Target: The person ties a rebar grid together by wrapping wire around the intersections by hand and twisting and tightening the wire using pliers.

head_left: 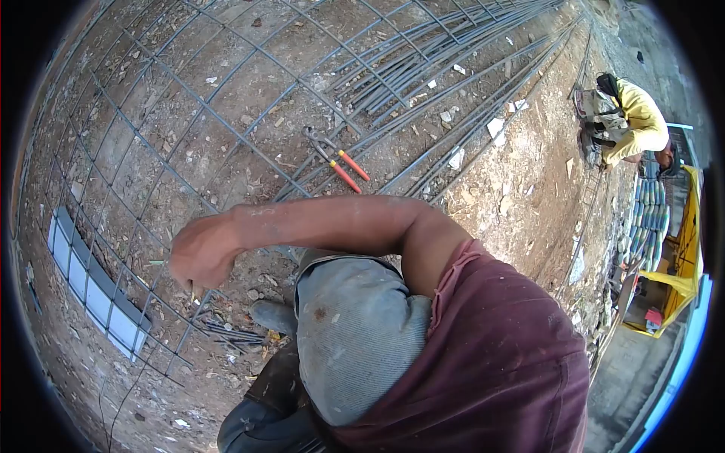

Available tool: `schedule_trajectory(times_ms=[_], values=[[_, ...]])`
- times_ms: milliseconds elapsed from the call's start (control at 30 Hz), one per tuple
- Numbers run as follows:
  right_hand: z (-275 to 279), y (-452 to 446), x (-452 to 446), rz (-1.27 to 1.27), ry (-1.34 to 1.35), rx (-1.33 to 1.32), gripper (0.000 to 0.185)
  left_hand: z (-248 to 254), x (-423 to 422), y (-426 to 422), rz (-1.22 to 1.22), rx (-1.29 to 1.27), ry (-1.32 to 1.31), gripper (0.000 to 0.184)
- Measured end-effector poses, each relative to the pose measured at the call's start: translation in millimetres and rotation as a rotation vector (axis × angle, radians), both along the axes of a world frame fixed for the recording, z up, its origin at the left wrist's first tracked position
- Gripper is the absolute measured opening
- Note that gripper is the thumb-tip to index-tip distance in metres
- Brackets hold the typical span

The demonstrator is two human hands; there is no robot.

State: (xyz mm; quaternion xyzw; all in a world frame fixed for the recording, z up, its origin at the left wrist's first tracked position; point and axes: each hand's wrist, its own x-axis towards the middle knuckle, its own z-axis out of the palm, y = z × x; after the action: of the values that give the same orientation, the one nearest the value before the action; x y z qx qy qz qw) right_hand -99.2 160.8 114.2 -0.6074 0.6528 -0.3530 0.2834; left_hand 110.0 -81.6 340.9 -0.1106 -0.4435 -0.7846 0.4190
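My right hand reaches across from the right, its fingers closed near the rebar mesh. A small light-coloured bit shows below the fingers, too little to name. My left hand is out of view. Pincers with red and yellow handles lie on the ground beyond my forearm, jaws against the bars. Below my right hand, near my boot, is a small heap of short dark rods. My bent knee in grey trousers fills the middle.
A long pale board or beam lies under the mesh at left. Loose steel bars spread across the top. At right a co-worker in yellow crouches near stacked sacks and a yellow-framed structure. Stone chips litter the soil.
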Motion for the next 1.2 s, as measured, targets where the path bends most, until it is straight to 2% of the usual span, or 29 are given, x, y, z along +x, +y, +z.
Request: schedule_trajectory(times_ms=[33, 67, 100, 133, 167, 200, 233, 267, 300, 367, 400, 433, 467, 500, 533, 600, 633, 667, 700, 767, 800, 833, 867, 933, 967, 1033, 1100, 1167, 1200], values=[[10.1, 0.9, 5.5, 0.217, -0.116, 0.042, 0.014, -3.8, -11.0, 8.4, 0.466, -0.549, -0.328, 0.011], [18.6, 4.7, 2.7, 0.211, -0.119, 0.052, 0.014, -21.1, -18.0, 24.3, 0.728, -0.579, -0.55, 0.037], [28.2, 10.3, -2.6, 0.312, -0.275, -0.024, 0.016, -51.7, -1.6, -15.0, 0.905, -1.09, -0.912, 0.042], [39.9, 16.7, -9.5, 0.411, -0.43, -0.104, 0.018, -70.6, 16.7, -38.8, 0.577, -1.16, -1.065, 0.043], [51.8, 27.0, -20.5, 0.266, -0.505, -0.216, 0.016, -97.2, 25.8, -66.2, 0.29, -1.209, -0.99, 0.039], [63.5, 38.9, -35.0, 0.115, -0.572, -0.324, 0.015, -118.3, 31.6, -59.3, 0.065, -1.055, -1.111, 0.037], [70.8, 46.0, -48.2, -0.132, -0.418, -0.368, 0.015, -127.5, 30.7, -35.1, -0.157, -0.953, -1.271, 0.037], [73.5, 51.4, -57.4, -0.375, -0.26, -0.407, 0.015, -142.7, 31.8, -0.3, -0.245, -0.801, -1.235, 0.041], [70.1, 55.1, -64.7, -0.377, -0.258, -0.401, 0.015, -130.1, 27.1, 28.4, -0.475, -0.494, -1.25, 0.043], [57.3, 52.5, -71.8, -0.778, 0.089, -0.341, 0.016, -142.3, 40.1, 47.3, -0.661, -0.148, -0.863, 0.044], [48.9, 45.3, -68.7, -0.772, 0.091, -0.34, 0.016, -122.3, 11.3, 71.8, -0.977, 0.158, -0.645, 0.038], [37.4, 35.1, -60.1, -0.758, 0.138, -0.21, 0.017, -115.8, 8.6, 66.9, -0.97, 0.16, -0.645, 0.038], [25.7, 27.4, -48.3, -0.738, 0.185, -0.081, 0.018, -112.6, 6.8, 59.9, -0.987, 0.484, -0.429, 0.037], [12.1, 21.0, -30.9, -0.624, 0.16, -0.074, 0.02, -110.4, 4.7, 52.4, -0.979, 0.794, -0.197, 0.036], [-1.5, 9.2, -9.7, -0.505, 0.131, -0.078, 0.021, -105.1, 2.9, 43.9, -0.96, 0.778, -0.199, 0.036], [-15.9, -9.8, 32.7, -0.144, 0.097, 0.123, 0.021, -90.4, 0.1, 21.2, -0.654, 1.144, -0.093, 0.037], [-11.4, -13.3, 45.3, 0.091, -0.078, 0.138, 0.02, -102.1, 3.0, 3.1, -0.617, 1.134, -0.038, 0.045], [-11.1, -17.9, 56.4, 0.27, -0.221, 0.107, 0.021, -122.0, 7.6, -25.5, -0.331, 0.827, -0.209, 0.046], [-3.2, -12.0, 62.0, 0.349, -0.502, -0.022, 0.021, -129.3, -7.1, -4.1, -0.096, 0.433, -0.394, 0.047], [31.8, -10.0, 42.9, 0.437, -0.443, 0.04, 0.02, -156.8, -21.5, 26.4, 0.222, -0.136, -0.79, 0.041], [48.6, -9.1, 29.1, 0.441, -0.376, 0.054, 0.02, -171.8, -24.3, 39.6, 0.192, -0.353, -0.882, 0.036], [65.7, -2.5, 14.2, 0.337, -0.271, 0.064, 0.019, -178.9, -23.4, 49.1, 0.045, -0.526, -1.038, 0.034], [75.4, 4.7, 0.7, 0.224, -0.167, 0.078, 0.017, -186.2, -21.9, 65.4, -0.069, -0.545, -1.175, 0.033], [74.3, 19.4, -15.2, -0.092, 0.141, -0.023, 0.01, -177.7, -21.5, 85.6, -0.59, -0.366, -1.344, 0.038], [67.0, 23.5, -21.0, -0.067, 0.152, -0.034, 0.01, -175.3, -17.6, 89.1, -0.56, -0.358, -1.339, 0.038], [35.4, 27.4, -24.2, -0.34, 0.099, -0.166, 0.015, -171.6, -11.2, 96.9, -0.981, 0.648, -0.828, 0.045], [7.6, 29.5, -11.2, -0.35, 0.089, -0.089, 0.019, -154.1, -12.4, 92.0, -0.909, 0.758, -0.798, 0.048], [-21.5, 34.5, 12.0, -0.38, 0.076, -0.001, 0.023, -145.2, -24.9, 83.2, -0.683, 1.307, -0.575, 0.036], [-35.1, 32.1, 27.0, -0.297, 0.023, 0.059, 0.024, -150.4, -27.3, 77.8, -0.662, 1.439, -0.497, 0.043]])
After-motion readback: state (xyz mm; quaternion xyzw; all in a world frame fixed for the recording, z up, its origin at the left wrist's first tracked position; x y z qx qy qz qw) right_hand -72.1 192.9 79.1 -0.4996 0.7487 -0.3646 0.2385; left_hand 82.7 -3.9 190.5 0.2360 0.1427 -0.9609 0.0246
